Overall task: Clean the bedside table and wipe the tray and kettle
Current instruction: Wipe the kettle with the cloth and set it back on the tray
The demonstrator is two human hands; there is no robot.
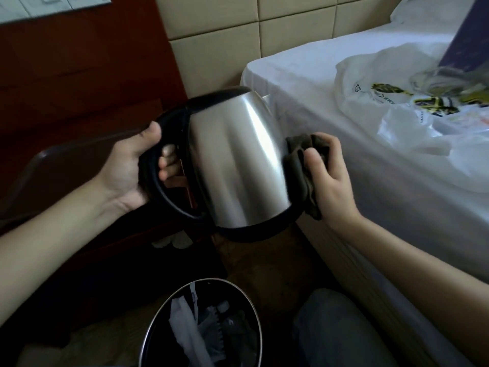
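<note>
The left hand (127, 168) grips the black handle (169, 207) of the tilted steel kettle (235, 160); the right hand (330, 178) pinches a brown cloth (300, 176) to its right side. Hard rubbing could twist it loose.

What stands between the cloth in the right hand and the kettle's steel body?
Nothing visible. The right hand holds the dark cloth directly against the kettle on its right side, with no gap showing. The left hand grips the black handle on the opposite side, away from the cloth.
</note>
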